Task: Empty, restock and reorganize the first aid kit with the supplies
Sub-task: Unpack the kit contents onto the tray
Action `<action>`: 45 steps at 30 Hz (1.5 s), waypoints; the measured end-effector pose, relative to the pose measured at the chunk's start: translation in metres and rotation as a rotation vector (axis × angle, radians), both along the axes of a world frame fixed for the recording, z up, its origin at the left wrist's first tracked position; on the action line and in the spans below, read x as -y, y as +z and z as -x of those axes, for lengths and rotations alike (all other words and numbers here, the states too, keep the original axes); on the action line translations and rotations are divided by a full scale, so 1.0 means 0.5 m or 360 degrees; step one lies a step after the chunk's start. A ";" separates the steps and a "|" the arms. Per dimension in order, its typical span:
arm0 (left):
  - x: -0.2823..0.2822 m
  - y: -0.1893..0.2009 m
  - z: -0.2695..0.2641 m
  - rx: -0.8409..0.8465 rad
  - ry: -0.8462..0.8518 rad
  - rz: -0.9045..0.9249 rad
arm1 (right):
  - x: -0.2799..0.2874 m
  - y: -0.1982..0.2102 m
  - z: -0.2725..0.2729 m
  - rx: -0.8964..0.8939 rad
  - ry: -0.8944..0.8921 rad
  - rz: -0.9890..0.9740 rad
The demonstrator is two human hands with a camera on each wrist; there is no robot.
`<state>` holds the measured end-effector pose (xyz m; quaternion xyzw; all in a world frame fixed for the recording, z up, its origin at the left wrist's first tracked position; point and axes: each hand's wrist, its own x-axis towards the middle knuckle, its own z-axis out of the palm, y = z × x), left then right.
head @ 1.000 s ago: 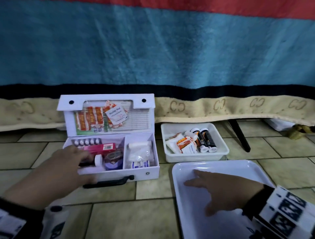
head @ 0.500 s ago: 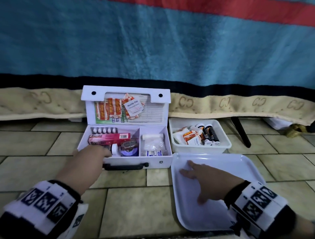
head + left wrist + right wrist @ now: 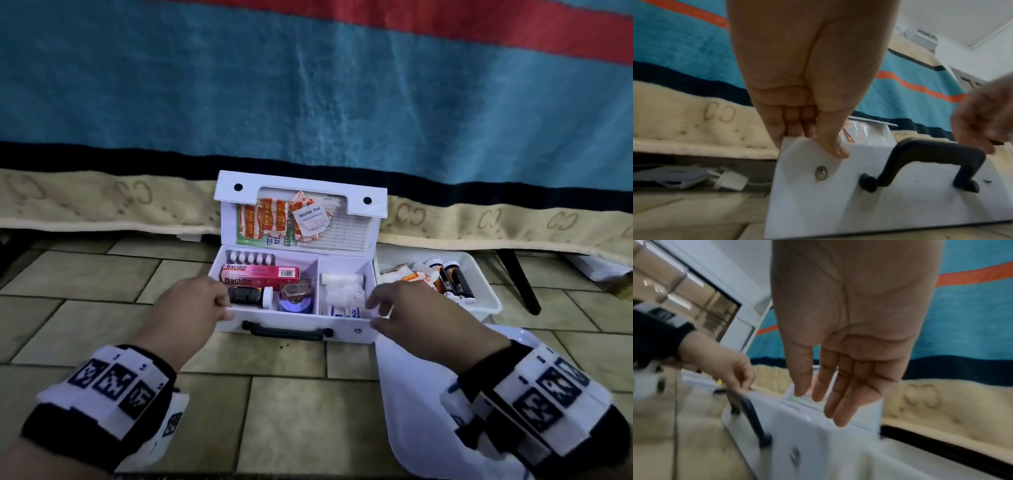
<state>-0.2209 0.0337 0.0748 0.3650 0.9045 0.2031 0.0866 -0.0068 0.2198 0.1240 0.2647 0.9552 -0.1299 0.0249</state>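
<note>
The first aid kit (image 3: 294, 308) stands open on the tiled floor (image 3: 85, 284), its lid (image 3: 301, 209) upright against a striped blanket (image 3: 308, 85). The left hand (image 3: 197, 305) pinches the kit's front wall at its left corner, thumb outside and fingers (image 3: 795, 123) curled over the rim. The right hand (image 3: 407, 315) hovers at the front right corner with fingers (image 3: 838, 386) straight and slightly spread; it holds nothing, and whether it touches the wall cannot be told. The kit appears full. Its left compartment holds a pill strip (image 3: 250, 257), a pink box (image 3: 260, 274), a dark bottle (image 3: 250, 295) with a white cap, a round blue item (image 3: 295, 304) and a small packet (image 3: 295, 290). The right compartment holds white gauze (image 3: 342, 287) and a bandage pack (image 3: 340, 311). Plasters (image 3: 263, 221) and an alcohol pad (image 3: 310, 219) sit in the lid pocket. A small tub (image 3: 479, 274) just right of the kit holds the restock supplies: sachets (image 3: 407, 275) and dark bottles (image 3: 452, 281). A flat white tray (image 3: 404, 377) lies at the kit's front right corner, nothing visible in it, though the right arm covers part. As judged from this layout, emptying has not begun: unloading, restocking from the tub and rearranging all remain. The two-handed hold suggests the kit is about to be shifted or tipped towards the tray.
</note>
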 end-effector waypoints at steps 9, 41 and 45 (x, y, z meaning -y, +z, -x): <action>-0.008 0.002 0.010 0.0062 0.0117 0.0083 | 0.073 -0.041 0.251 0.0434 0.0332 -0.0397; -0.010 0.007 0.016 -0.0080 0.0048 0.0188 | -0.071 -0.078 -0.076 0.0527 -0.0208 0.0000; -0.012 0.009 0.013 -0.0075 0.0086 0.0219 | -0.056 -0.060 -0.042 0.0182 -0.0321 -0.0080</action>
